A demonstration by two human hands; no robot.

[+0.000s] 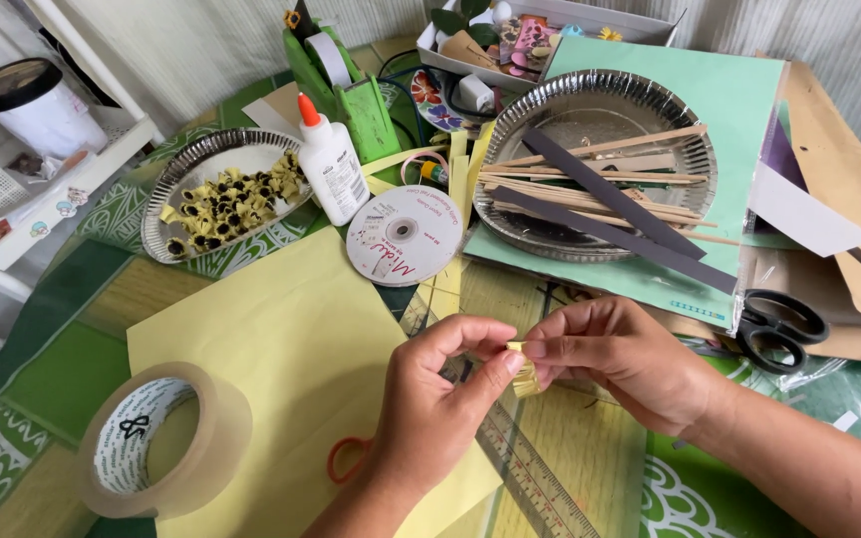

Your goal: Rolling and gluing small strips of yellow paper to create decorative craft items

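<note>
My left hand (437, 402) and my right hand (618, 359) meet over the table and together pinch a small rolled strip of yellow paper (520, 375) between thumbs and fingertips. Under the hands lie a large yellow paper sheet (291, 339) and a ruler (535, 478). An orange ring-shaped handle (343, 460) shows partly beneath my left wrist.
A roll of clear tape (156, 438) sits front left. Behind are a foil plate of small yellow-and-black paper flowers (219, 199), a glue bottle (329, 164), a disc (403, 236), a green tape dispenser (346, 85), a foil plate of sticks and dark strips (595, 164), and black scissors (779, 329).
</note>
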